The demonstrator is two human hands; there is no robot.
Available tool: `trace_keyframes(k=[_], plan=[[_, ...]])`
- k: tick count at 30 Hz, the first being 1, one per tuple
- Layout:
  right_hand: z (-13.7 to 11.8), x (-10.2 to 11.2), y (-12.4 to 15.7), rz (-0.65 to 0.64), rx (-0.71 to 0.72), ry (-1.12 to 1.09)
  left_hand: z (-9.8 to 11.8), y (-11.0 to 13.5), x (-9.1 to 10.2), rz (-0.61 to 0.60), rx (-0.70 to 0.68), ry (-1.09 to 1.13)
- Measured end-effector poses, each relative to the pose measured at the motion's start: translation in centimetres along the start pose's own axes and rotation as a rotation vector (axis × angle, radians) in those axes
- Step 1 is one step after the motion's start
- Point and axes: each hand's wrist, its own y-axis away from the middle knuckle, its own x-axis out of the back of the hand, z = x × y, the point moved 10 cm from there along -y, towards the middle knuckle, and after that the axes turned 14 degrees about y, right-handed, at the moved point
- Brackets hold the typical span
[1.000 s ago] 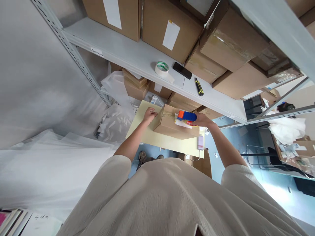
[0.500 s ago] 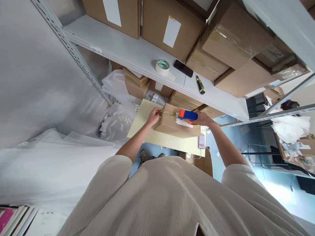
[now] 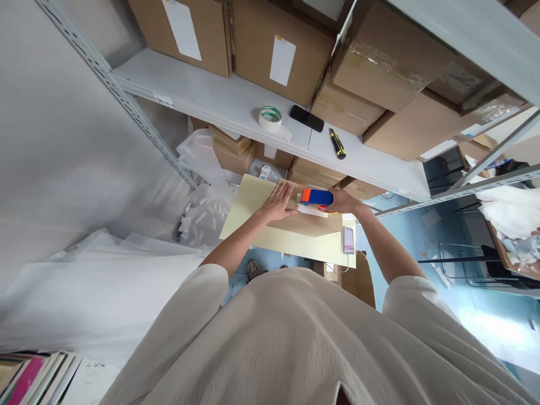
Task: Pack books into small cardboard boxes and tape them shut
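A brown cardboard box [image 3: 310, 223] lies on a pale yellow table [image 3: 253, 197] below me. My left hand [image 3: 279, 202] rests flat on the box's left end, fingers stretched out. My right hand [image 3: 342, 201] grips a blue and orange tape dispenser [image 3: 316, 198] that sits on the top of the box, just right of my left hand. A phone [image 3: 349, 239] lies on the table's near right corner.
A grey metal shelf [image 3: 219, 101] above the table carries a white tape roll [image 3: 270, 117], a black phone [image 3: 306, 118], a yellow-black utility knife [image 3: 337, 143] and several cardboard boxes [image 3: 282, 50]. White plastic sheeting [image 3: 84, 281] fills the left. Books [image 3: 29, 379] lie bottom left.
My left hand moved from pinching at the box's left edge to lying flat and open on its top. The dispenser shifted slightly left along the box.
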Motion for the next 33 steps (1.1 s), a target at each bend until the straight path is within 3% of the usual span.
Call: trace_keyframes(k=[6,9,13,18,21,25,33], plan=[[0.5,-0.2,-0.1,-0.011,0.047,0.024,-1.1,0.5,-0.4,-0.040,0.026,-0.128],[2.5,-0.4,0.9,-0.018,0.063,0.020,-1.3,0.6,-0.1,-0.079,0.066,-0.171],[9.8,-2.0,3.4,-0.017,0.002,0.029,-1.6,0.6,0.1,-0.107,0.099,-0.193],[21.5,-7.4,6.4,-0.049,-0.143,0.104,-2.2,0.3,0.4,-0.128,0.113,-0.171],[25.6,-10.9,6.8,-0.077,-0.175,0.080,-2.3,0.4,0.6,-0.154,0.129,-0.177],[26.7,-13.6,5.8,-0.083,-0.142,0.010,-2.2,0.7,0.9,-0.200,0.171,-0.238],[25.3,-15.5,3.6,-0.048,-0.049,-0.063,-2.1,0.9,1.2,-0.234,0.228,-0.337]])
